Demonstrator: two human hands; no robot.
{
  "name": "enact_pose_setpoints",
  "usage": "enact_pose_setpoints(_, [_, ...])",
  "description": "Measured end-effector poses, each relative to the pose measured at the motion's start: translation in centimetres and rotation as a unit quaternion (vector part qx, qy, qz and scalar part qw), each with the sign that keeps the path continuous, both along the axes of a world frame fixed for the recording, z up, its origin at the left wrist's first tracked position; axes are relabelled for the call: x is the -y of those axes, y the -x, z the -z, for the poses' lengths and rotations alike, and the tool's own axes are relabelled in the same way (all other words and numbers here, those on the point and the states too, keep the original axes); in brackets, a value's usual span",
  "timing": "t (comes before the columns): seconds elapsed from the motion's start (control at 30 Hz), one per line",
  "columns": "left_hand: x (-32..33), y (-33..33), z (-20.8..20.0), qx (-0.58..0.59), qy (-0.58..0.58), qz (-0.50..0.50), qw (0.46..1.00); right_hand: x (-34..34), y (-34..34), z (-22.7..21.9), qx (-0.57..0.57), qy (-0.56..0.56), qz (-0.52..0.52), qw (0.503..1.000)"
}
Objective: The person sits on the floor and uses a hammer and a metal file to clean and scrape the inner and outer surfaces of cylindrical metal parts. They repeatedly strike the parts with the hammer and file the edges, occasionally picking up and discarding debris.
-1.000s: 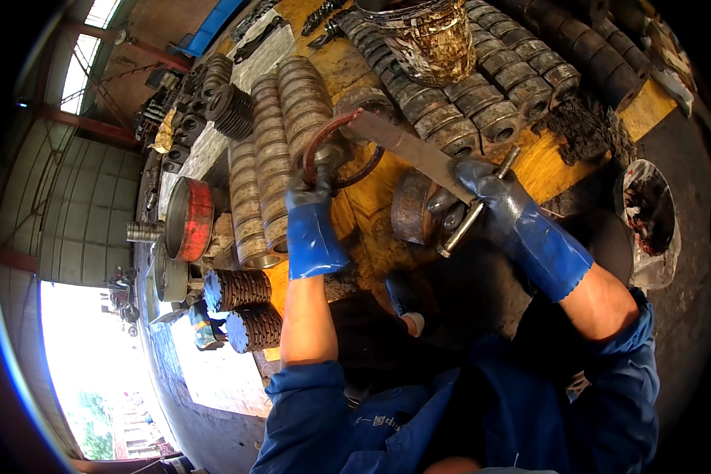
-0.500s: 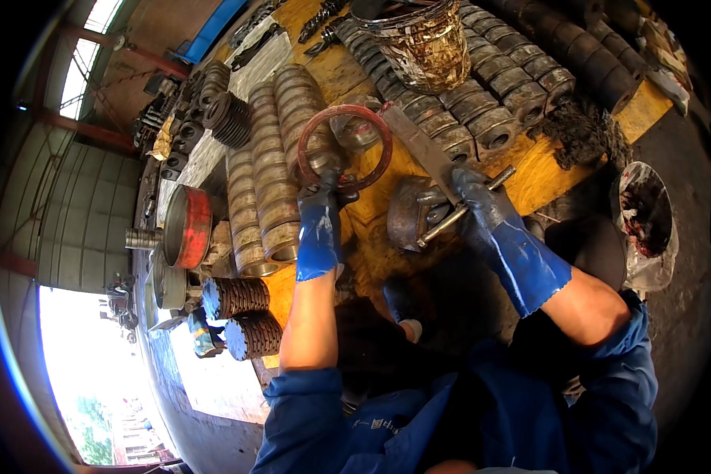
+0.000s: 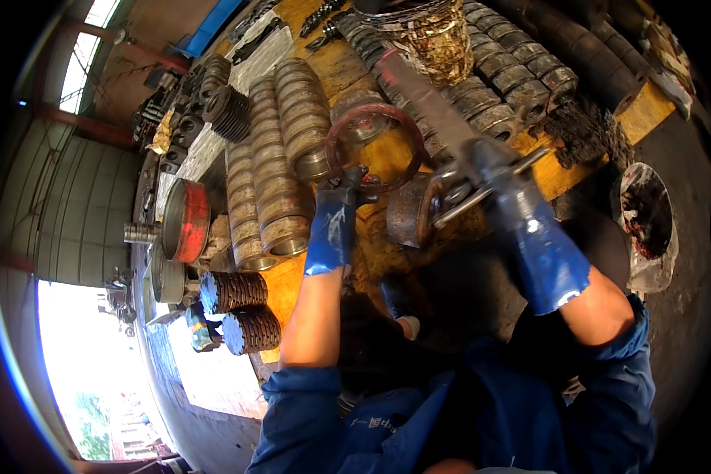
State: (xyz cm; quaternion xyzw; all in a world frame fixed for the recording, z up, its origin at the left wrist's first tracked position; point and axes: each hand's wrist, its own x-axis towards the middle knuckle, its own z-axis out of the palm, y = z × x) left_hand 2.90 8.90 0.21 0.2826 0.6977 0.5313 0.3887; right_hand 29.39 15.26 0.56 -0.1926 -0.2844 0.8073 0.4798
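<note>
My left hand, in a blue glove, grips the lower edge of a rusty red metal ring and holds it upright over the yellow bench. My right hand, also in a blue glove, is closed on a long flat metal bar that points up and left, past the ring's right side. Between the hands a short steel cylinder lies on the bench. A thin rod sticks out beside my right glove.
Rows of stacked metal rings lie left of the ring. More cylinders and a dirty bucket stand behind. A red-rimmed drum sits at the left, ribbed discs below it, and a greasy round pan at the right.
My left hand has lifted the red ring from the bench and holds it upright. My right hand has moved up to the cylinder, and the flat bar now points away beside the ring.
</note>
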Motion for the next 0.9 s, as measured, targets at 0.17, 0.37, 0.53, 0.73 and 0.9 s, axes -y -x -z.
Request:
enact_pose_setpoints(0.17, [0.2,3.1,0.4,0.297,0.006,0.064,0.953,-1.9,-2.6,0.1,0.012,-0.025,-0.062,0.998])
enact_pose_setpoints(0.37, [0.0,-0.1,0.3,0.411,-0.01,0.065,0.909,-0.1,-3.6,0.9,0.117,-0.07,-0.144,0.98])
enact_pose_setpoints(0.53, [0.3,0.8,3.4,0.498,0.034,0.147,0.854,1.3,-1.8,-2.6,0.206,0.004,-0.122,0.971])
enact_pose_setpoints(0.73, [-0.3,-0.7,5.9,0.431,0.048,0.257,0.864,0.1,-2.5,-1.8,0.284,-0.042,-0.166,0.943])
enact_pose_setpoints(0.9, [1.6,-0.7,1.8,0.254,0.057,0.296,0.919,1.3,-1.5,-1.9,0.295,-0.04,-0.151,0.943])
